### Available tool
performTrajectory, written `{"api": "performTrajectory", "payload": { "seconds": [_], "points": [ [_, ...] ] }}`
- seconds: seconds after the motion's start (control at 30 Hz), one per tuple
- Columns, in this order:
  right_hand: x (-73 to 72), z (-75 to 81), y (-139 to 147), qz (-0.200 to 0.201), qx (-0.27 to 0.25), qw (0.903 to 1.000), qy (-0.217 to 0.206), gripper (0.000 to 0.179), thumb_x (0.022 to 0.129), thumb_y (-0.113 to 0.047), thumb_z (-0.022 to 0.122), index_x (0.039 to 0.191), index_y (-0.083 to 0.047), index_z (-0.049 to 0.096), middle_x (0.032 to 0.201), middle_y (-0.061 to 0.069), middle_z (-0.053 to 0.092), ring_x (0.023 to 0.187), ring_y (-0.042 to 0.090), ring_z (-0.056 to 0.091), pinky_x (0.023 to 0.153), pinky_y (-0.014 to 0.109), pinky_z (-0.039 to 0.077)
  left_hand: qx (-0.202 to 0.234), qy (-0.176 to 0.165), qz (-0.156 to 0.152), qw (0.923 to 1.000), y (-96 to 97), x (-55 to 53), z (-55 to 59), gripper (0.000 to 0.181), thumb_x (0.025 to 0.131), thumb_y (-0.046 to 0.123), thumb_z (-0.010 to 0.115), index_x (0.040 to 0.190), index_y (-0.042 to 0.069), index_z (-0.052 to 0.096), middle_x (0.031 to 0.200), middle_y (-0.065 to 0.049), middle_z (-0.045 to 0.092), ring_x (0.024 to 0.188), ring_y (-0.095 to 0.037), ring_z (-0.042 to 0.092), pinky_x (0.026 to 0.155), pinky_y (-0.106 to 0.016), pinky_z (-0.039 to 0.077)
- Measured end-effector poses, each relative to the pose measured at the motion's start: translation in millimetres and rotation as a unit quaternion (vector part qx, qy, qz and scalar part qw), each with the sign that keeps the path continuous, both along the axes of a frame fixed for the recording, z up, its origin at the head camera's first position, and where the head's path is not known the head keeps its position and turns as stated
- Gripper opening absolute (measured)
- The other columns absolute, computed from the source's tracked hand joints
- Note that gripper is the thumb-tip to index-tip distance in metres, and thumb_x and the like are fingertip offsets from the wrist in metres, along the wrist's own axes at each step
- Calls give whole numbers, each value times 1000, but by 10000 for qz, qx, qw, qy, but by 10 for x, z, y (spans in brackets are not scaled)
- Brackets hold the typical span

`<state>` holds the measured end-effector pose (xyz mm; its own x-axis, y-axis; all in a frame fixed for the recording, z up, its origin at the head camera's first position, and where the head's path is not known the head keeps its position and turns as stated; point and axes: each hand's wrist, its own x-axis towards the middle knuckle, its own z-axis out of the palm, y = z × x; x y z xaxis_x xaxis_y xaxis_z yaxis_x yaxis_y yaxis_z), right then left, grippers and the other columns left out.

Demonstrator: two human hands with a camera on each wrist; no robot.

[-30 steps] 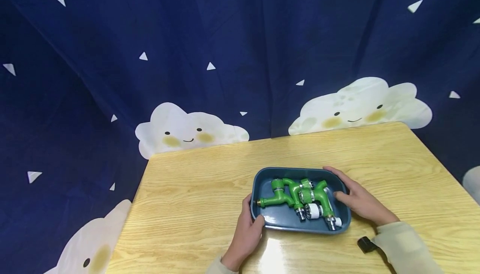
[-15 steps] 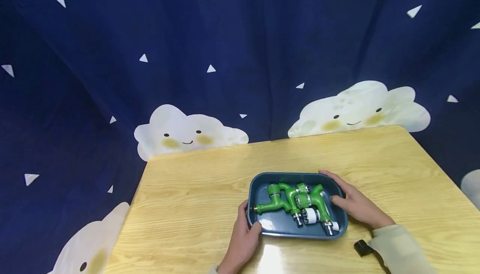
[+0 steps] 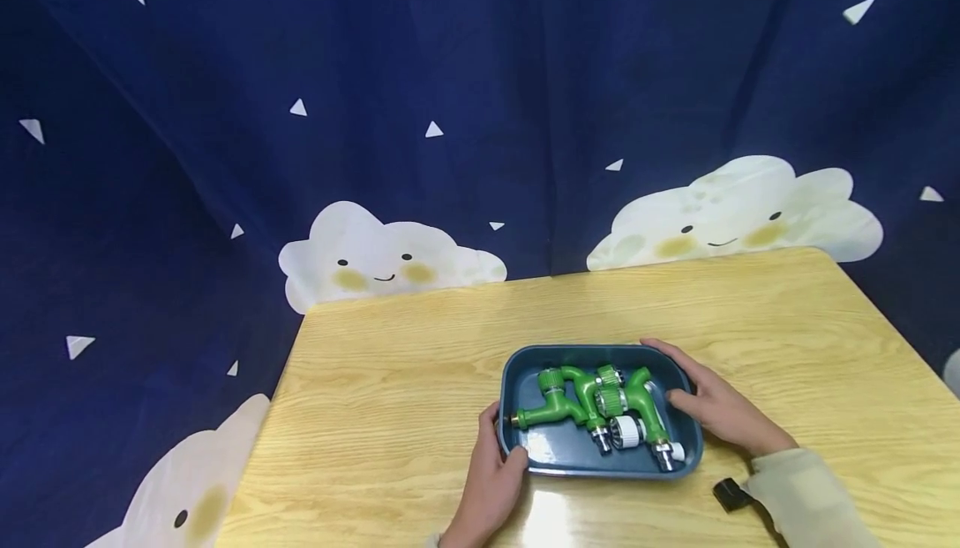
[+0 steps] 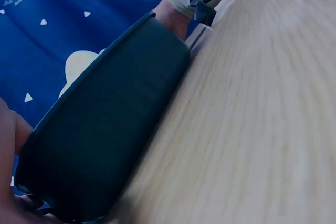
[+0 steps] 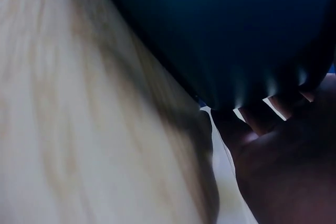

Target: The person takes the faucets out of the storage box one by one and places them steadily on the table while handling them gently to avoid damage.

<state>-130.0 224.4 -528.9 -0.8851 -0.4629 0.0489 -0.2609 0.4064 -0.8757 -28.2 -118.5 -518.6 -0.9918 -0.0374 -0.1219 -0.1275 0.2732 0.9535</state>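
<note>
A dark blue-green plastic tub [image 3: 555, 451] stands on the table, held at its two ends by my hands. My left hand [image 3: 489, 485] grips the near left corner, thumb over the rim and fingers round the outer wall. At the right end my right hand [image 3: 722, 404] has its thumb over the rim and its fingers along the outside, where the right wrist view shows fingertips on the wall [image 5: 226, 35]. Several taps lie inside: a green one [image 3: 553, 408] at left, another green one [image 3: 589, 398] in the middle, a third green one [image 3: 647, 410] at right. A white ribbed knob [image 3: 625, 431] sits among them.
The pale wooden table [image 3: 382, 398] spreads out around the tub. A dark blue curtain [image 3: 420, 47] with white clouds hangs behind its far edge. A black device [image 3: 731, 495] is strapped at my right sleeve [image 3: 810, 498].
Both hands have kept their hold while the tub has shifted slightly toward me and to the left over the table. The taps lie as before, and the head view has shifted a little.
</note>
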Motion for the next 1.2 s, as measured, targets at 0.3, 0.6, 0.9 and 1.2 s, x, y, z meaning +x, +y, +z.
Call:
{"api": "performTrajectory", "payload": {
  "seconds": [0.3,0.6,0.9,1.2],
  "points": [
    [-16,-7,-15,343,-406,9981,-322,74,97,2,52,164,-21,29,163,22,38,126,-8,53,99,12,45,116,26,281,9995,42,53,-56,70,78,6,57,145,9,38,149,-15,55,134,-23,51,108,-11,33],
    [-45,-20,-35,384,-455,9979,-263,74,97,2,52,163,-20,29,163,21,39,126,-7,54,99,12,45,160,97,218,9996,19,35,-63,69,78,7,55,144,7,36,146,-13,55,129,-21,52,107,-11,34],
    [-38,-40,-111,629,-908,9918,-635,74,98,4,50,164,-16,26,163,27,35,125,-7,56,99,15,49,475,456,-66,9978,-72,-10,-119,100,73,-2,53,164,20,19,169,-5,32,154,-24,30,117,-8,20],
    [-47,-34,-156,597,-807,9938,-486,73,98,2,51,164,-16,27,161,24,39,125,-5,56,100,13,47,525,455,-245,9973,-148,-38,-146,106,71,-1,52,166,28,16,171,0,29,156,-22,28,117,-9,20]
  ]
}}
